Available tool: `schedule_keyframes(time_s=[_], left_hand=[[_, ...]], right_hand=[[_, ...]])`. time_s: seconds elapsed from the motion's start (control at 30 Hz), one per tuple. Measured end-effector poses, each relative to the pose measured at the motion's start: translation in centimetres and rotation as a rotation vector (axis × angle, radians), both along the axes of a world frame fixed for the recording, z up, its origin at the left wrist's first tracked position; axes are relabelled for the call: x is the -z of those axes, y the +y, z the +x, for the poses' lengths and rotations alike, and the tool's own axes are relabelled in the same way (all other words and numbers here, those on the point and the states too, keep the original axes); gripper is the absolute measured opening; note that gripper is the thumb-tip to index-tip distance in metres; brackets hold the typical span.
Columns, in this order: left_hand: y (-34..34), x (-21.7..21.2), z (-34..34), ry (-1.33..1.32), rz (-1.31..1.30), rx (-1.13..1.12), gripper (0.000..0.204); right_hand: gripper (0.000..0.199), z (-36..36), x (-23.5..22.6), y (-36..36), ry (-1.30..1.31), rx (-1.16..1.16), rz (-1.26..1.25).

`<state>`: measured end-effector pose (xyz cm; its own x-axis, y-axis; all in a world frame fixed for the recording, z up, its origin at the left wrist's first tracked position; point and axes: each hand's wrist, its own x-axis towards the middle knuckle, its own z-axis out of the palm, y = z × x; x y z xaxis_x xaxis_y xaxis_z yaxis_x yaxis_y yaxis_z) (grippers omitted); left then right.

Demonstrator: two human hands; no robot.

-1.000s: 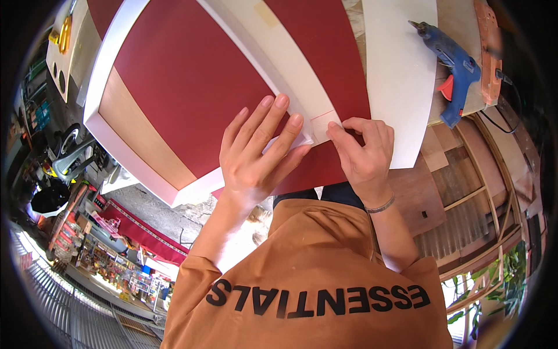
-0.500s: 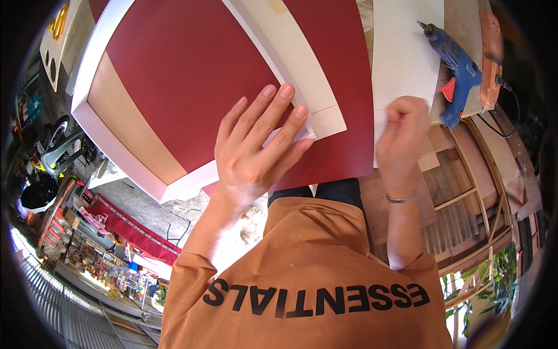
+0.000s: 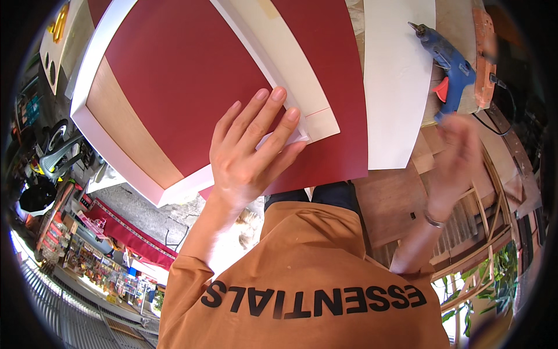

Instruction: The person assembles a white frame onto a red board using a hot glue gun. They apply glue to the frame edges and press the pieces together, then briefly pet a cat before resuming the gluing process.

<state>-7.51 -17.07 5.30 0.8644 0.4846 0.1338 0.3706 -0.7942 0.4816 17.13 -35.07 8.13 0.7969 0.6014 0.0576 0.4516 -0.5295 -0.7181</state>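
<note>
My left hand (image 3: pixel 251 152) lies flat, fingers spread, on a large dark red board (image 3: pixel 186 75) near its near edge. The fingertips press the end of a cream strip (image 3: pixel 285 64) that runs across the red board. A white frame with a bare wood band (image 3: pixel 119 125) borders the board on the left. My right hand (image 3: pixel 459 157) is lifted off the work, blurred, fingers apart and holding nothing, just below a blue glue gun (image 3: pixel 447 64). A white board (image 3: pixel 395 87) lies between the red board and the glue gun.
An orange tool (image 3: pixel 483 55) lies beside the glue gun at the far right. Wooden pallets and slats (image 3: pixel 471 215) sit under my right arm. Far below on the left are a street, shop stalls (image 3: pixel 87 262) and parked scooters (image 3: pixel 52 151).
My right hand has let go of the cream strip's end and swung right and up, toward the glue gun. My left hand has stayed pressed on the red board.
</note>
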Motion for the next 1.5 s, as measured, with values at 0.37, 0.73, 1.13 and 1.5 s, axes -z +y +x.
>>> schedule_keyframes(time_s=[0.37,0.73,1.13,1.5], left_hand=[[0.1,-0.3,0.0,0.01,-0.002,0.008,0.051],[0.3,-0.3,0.0,0.021,0.01,0.011,0.05],[0.2,-0.1,0.1,0.013,-0.012,0.013,0.051],[0.1,-0.5,0.0,0.023,0.005,0.009,0.054]], right_hand=[[0.011,-5.4,6.5,10.7,-0.155,-0.438,0.115],[0.005,-4.2,4.1,9.6,-0.08,-0.53,-0.042],[0.024,-10.2,3.1,-21.5,0.576,0.05,-0.542],[0.026,-16.1,13.9,-36.7,0.845,0.031,-1.119]])
